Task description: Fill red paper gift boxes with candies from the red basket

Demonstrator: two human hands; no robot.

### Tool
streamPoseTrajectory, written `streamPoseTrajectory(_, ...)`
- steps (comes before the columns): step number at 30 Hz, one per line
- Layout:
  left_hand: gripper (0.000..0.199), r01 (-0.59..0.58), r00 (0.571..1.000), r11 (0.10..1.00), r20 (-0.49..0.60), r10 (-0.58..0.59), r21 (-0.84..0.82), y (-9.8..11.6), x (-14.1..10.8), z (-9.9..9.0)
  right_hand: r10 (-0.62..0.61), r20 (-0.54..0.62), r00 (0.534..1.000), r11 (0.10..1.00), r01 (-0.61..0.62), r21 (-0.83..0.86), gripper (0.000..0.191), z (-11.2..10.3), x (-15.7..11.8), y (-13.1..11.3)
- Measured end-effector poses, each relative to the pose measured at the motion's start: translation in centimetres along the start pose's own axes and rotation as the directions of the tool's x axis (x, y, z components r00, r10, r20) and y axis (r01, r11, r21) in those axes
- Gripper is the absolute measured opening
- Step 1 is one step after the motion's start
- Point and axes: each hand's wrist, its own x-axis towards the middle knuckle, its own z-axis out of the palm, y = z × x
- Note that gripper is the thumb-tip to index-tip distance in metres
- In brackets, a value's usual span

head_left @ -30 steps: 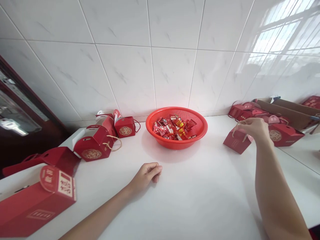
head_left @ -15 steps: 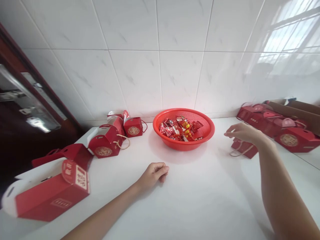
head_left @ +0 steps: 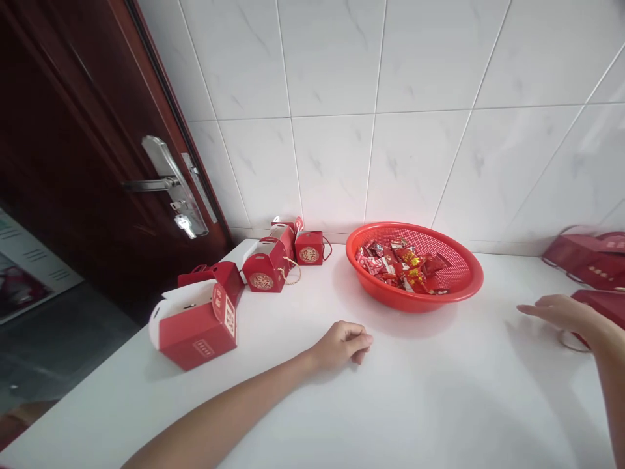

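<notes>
My left hand rests on the white table with its fingers curled in, and nothing shows in it. Behind it stands a red plastic basket holding several wrapped candies in red and gold. To the right of the basket, my right hand hangs over the table with its fingers stretched out to the left and nothing in them. Beneath and behind that hand is a red gift box with a cord handle, partly hidden by the hand and cut by the frame edge.
Along the left stand several red gift boxes, including an open one in front and a small closed one by the tiled wall. More red boxes lie at the far right. A brown door with keys is beyond the table's left edge.
The view has turned left, so everything sits farther right and more of the door shows. My left hand keeps its curled pose; my right hand stays stretched near the red box.
</notes>
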Motion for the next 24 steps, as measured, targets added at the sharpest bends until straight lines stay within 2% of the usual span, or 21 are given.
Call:
streamPoseTrajectory(3,0.045,0.009,1.0,1.0,0.004,-0.009,0.006,0.0,0.0,0.0,0.075,0.097,0.992,0.995,-0.068,-0.074,0.034,0.1,-0.1,-1.0)
streamPoseTrajectory(6,0.043,0.007,0.999,1.0,0.033,-0.008,0.026,0.2,-0.1,-0.2,0.117,0.148,0.982,0.993,-0.111,-0.043,0.027,-0.6,-1.5,-3.8)
streamPoseTrajectory(10,0.037,0.021,0.996,0.997,0.086,-0.027,0.074,0.4,-0.3,-0.3,0.063,0.371,0.927,0.997,-0.078,0.026,0.029,-1.5,-4.3,-7.6)
streamPoseTrajectory(12,0.034,0.051,0.995,0.995,0.08,-0.058,0.085,0.5,-0.4,-0.3,-0.009,0.396,0.918,0.998,-0.017,0.063,0.039,-1.6,-5.9,-9.2)
streamPoseTrajectory(14,0.031,0.084,0.994,0.992,0.065,-0.091,0.098,0.6,-0.6,-0.2,-0.148,0.402,0.904,0.989,0.14,0.048,0.039,-1.3,-7.5,-10.9)
streamPoseTrajectory(15,0.029,0.095,0.993,0.989,0.064,-0.102,0.112,0.7,-0.7,-0.2,-0.245,0.397,0.884,0.967,0.253,0.034,0.034,-1.1,-8.3,-11.9)
streamPoseTrajectory(17,0.024,0.106,0.99,0.982,0.071,-0.118,0.154,0.8,-0.9,-0.2,-0.474,0.368,0.8,0.872,0.486,0.068,0.03,-0.5,-9.9,-14.1)
streamPoseTrajectory(19,0.02,0.109,0.989,0.973,0.08,-0.127,0.204,0.9,-0.9,-0.2,-0.582,0.339,0.739,0.796,0.602,0.055,0.036,0.3,-11.2,-16.2)
streamPoseTrajectory(21,0.018,0.098,0.988,0.959,0.089,-0.125,0.265,1.1,-0.9,-0.3,-0.671,0.196,0.715,0.733,0.679,0.031,0.035,1.6,-12.1,-18.0)
streamPoseTrajectory(24,0.013,-0.01,0.983,0.907,0.173,-0.07,0.421,1.6,-0.8,-0.7,-0.8,-0.014,0.6,0.6,0.8,0.014,0.021,5.0,-12.5,-19.1)
